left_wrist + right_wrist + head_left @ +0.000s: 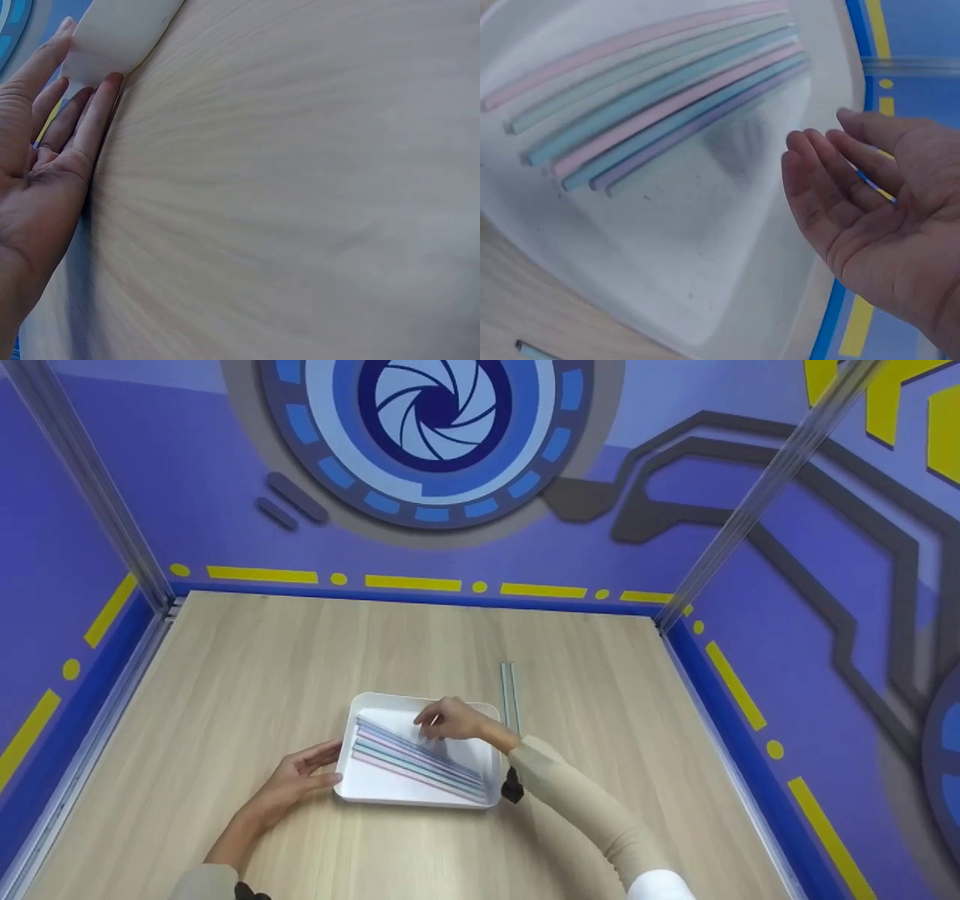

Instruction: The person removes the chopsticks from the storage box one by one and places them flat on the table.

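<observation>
A white shallow tray (pixel 379 784) stands on the table, with several pastel straws (pixel 409 760) lying side by side across it in pink, green, blue and purple. At its left end my left hand (pixel 291 781) touches the wall, thumb near the front corner. In the left wrist view the fingers of that hand (pixel 56 165) reach out straight against the tray (pixel 112 37). Over the tray's back right part hovers my right hand (pixel 454 719). Its fingers are loosely bent with nothing between them, apart from the straws (pixel 652 105) in the right wrist view.
Two greenish straws (pixel 505 690) lie on the wooden table (pixel 285 660) behind and right of the tray, partly hidden by the right forearm. Purple-blue printed walls (pixel 525 540) and metal corner posts (pixel 750 521) enclose the table.
</observation>
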`<state>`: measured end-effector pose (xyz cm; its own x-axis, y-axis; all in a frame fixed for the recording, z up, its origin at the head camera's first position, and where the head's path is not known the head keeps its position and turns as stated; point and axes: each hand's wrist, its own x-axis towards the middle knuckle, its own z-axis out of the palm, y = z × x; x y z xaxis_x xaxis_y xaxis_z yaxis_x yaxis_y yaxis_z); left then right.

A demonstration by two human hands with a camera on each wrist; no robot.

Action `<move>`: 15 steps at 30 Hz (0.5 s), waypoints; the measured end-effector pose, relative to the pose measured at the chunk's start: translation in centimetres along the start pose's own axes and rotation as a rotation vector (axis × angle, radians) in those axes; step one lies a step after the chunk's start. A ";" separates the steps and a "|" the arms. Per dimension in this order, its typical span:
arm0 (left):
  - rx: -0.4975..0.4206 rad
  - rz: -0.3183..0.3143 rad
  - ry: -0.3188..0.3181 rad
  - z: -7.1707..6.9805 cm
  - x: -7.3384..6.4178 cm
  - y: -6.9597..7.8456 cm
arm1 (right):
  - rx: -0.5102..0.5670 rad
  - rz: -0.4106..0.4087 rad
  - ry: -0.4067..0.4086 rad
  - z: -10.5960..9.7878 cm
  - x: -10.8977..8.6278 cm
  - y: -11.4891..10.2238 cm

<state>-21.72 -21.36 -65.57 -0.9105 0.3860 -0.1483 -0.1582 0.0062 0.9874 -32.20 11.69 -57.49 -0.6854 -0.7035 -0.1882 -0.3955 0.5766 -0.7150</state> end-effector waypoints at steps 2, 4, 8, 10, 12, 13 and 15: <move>0.000 0.004 -0.002 0.1 0.0 -0.1 | -0.080 -0.048 -0.036 0.6 0.4 0.1; -0.002 0.007 -0.002 0.1 0.0 -0.1 | -0.149 -0.074 -0.042 1.2 0.8 0.2; -0.010 0.015 0.001 0.0 0.0 -0.1 | -0.205 -0.067 -0.024 1.7 1.6 0.3; -0.006 0.015 0.004 0.0 0.0 -0.1 | -0.199 -0.045 -0.019 1.8 2.0 0.3; 0.000 0.013 0.008 0.0 0.0 -0.1 | -0.174 -0.024 -0.021 1.9 2.4 0.4; 0.004 0.012 0.010 0.0 0.0 0.0 | -0.161 -0.019 -0.023 2.0 2.6 0.5; 0.013 0.008 0.013 0.0 0.1 0.0 | -0.139 -0.008 -0.030 2.0 2.9 0.5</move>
<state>-21.82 -21.37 -65.56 -0.9166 0.3739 -0.1413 -0.1464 0.0149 0.9891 -33.17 9.16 -59.72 -0.6640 -0.7193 -0.2042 -0.4834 0.6213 -0.6167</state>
